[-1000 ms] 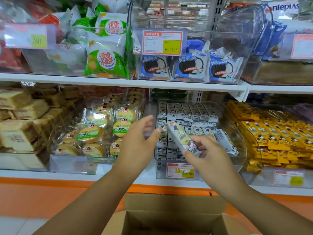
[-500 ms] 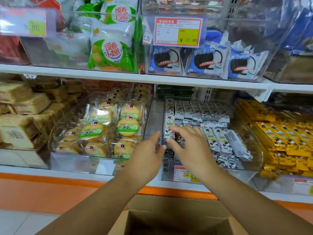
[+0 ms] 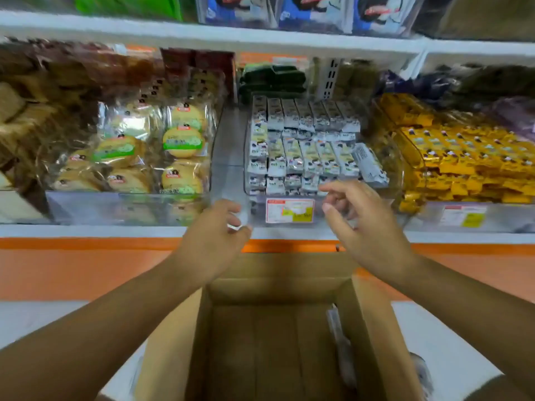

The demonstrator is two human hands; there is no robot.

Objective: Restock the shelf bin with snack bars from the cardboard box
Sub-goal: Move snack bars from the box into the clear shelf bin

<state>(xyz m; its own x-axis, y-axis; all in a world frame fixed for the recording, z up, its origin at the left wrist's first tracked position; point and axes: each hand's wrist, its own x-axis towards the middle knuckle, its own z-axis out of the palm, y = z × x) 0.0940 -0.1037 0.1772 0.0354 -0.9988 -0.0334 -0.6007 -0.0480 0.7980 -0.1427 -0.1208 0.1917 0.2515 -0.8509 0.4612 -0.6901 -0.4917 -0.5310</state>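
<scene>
A clear shelf bin (image 3: 401,175) on the lower shelf holds rows of white and pale-yellow snack bars (image 3: 309,156), with one bar lying askew at its right side (image 3: 369,164). Below me stands an open cardboard box (image 3: 376,328); its floor looks mostly bare, and a pale wrapper shows along its right inner wall (image 3: 337,328). My left hand (image 3: 215,235) hovers at the bin's front left corner, fingers loosely curled, holding nothing. My right hand (image 3: 362,224) hangs in front of the bin's front wall, fingers relaxed and empty.
A bin of wrapped round cakes (image 3: 162,157) sits to the left and a bin of yellow bars (image 3: 463,157) to the right. A price tag (image 3: 289,210) is on the bin's front. An upper shelf edge (image 3: 260,36) runs overhead. Orange base panel and white floor lie below.
My right hand placed the bar it held into the bin and pulled back empty. Both hands have drawn back toward the box, and my view tilted down.
</scene>
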